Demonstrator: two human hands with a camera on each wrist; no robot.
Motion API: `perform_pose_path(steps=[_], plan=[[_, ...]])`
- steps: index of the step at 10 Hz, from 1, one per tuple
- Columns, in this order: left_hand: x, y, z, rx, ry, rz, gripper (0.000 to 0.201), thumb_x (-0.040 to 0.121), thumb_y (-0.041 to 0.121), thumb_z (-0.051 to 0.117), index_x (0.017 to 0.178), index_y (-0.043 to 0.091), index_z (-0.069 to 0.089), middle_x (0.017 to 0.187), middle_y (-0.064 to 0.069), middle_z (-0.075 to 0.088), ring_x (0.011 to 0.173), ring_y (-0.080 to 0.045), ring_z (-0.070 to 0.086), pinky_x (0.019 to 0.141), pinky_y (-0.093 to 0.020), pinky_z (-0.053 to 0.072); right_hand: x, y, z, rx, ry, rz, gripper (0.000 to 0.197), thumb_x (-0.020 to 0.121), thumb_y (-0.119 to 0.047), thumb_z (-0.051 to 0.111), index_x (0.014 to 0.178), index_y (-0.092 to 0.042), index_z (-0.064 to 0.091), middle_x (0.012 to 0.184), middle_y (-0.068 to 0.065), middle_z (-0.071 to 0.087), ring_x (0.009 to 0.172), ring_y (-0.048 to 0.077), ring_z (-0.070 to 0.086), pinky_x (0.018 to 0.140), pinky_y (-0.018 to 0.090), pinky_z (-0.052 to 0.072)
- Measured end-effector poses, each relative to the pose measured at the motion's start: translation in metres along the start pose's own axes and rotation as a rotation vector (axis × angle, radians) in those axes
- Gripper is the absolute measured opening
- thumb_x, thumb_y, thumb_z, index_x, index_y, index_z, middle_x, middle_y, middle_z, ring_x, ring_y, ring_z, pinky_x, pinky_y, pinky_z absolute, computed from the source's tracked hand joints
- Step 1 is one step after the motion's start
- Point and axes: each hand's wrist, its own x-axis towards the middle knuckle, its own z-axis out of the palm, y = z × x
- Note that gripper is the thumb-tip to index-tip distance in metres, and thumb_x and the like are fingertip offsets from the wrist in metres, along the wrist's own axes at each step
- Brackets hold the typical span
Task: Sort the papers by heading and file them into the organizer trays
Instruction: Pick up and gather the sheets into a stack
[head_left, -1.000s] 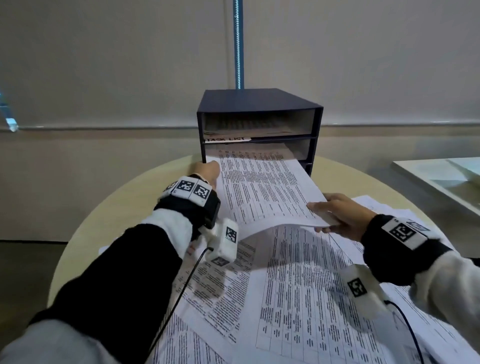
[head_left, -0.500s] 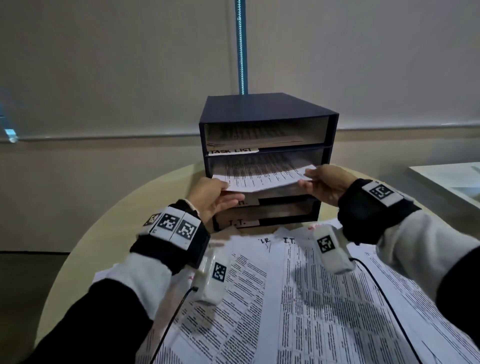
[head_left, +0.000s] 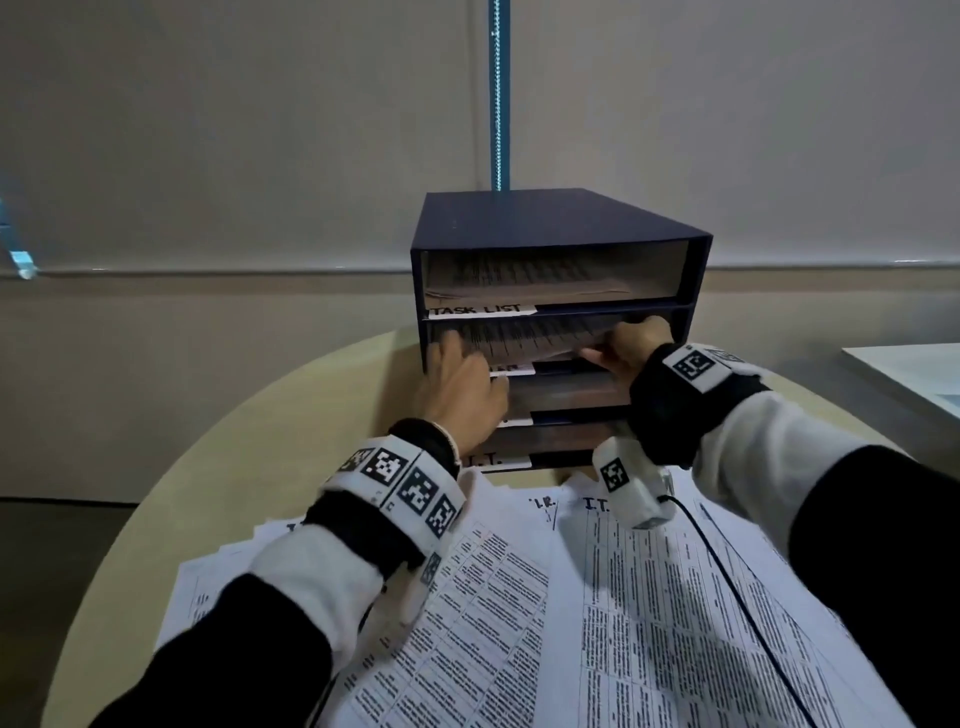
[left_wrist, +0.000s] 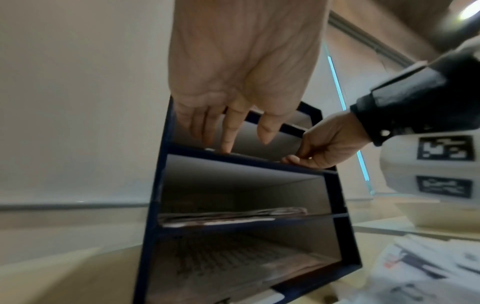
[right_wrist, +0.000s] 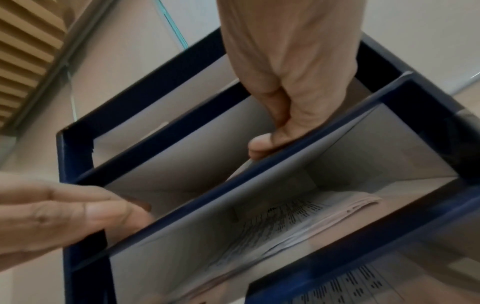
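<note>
Sheet (head_left: 540, 340) is seen mostly inside 2nd tray of navy organizer (head_left: 550, 223), under the "TASK LIST" tray. Its R corner is pinched by right hand (head_left: 631, 348); left hand (head_left: 462, 395), fingers straight, is laid at tray's L front. More papers (head_left: 649, 613) are spread on table (head_left: 249, 452).

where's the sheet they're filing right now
In the head view the sheet lies mostly inside the organizer's second tray, just under the TASK LIST label, with the left hand and right hand at its corners.

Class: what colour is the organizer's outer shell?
Dark navy blue organizer; clearest in the head view.
</note>
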Motion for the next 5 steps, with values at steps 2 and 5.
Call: perform_pose_path(steps=[2,5], plan=[[0.015,-0.011,0.012,0.037,-0.101,0.034,0.045,0.099,0.034,0.035,0.134,0.005,0.038,0.135,-0.016,0.042,0.126,-0.031,0.039,0.101,-0.036,0.033,0.011,-0.001,0.005,-0.202,0.071,0.139,0.045,0.100,-0.030,0.034,0.129,0.003,0.045,0.126,0.009,0.053,0.120,0.026,0.053,0.076,0.020,0.047],[0.013,-0.008,0.017,0.160,-0.089,0.029,0.046,0.098,0.040,0.034,0.130,0.007,0.041,0.130,-0.018,0.050,0.120,-0.033,0.044,0.099,-0.036,0.032,0.012,-0.007,-0.002,-0.545,0.043,0.120,0.029,0.091,-0.006,0.052,0.063,0.000,0.051,0.030,0.006,0.051,0.035,0.018,0.055,0.046,0.021,0.048]])
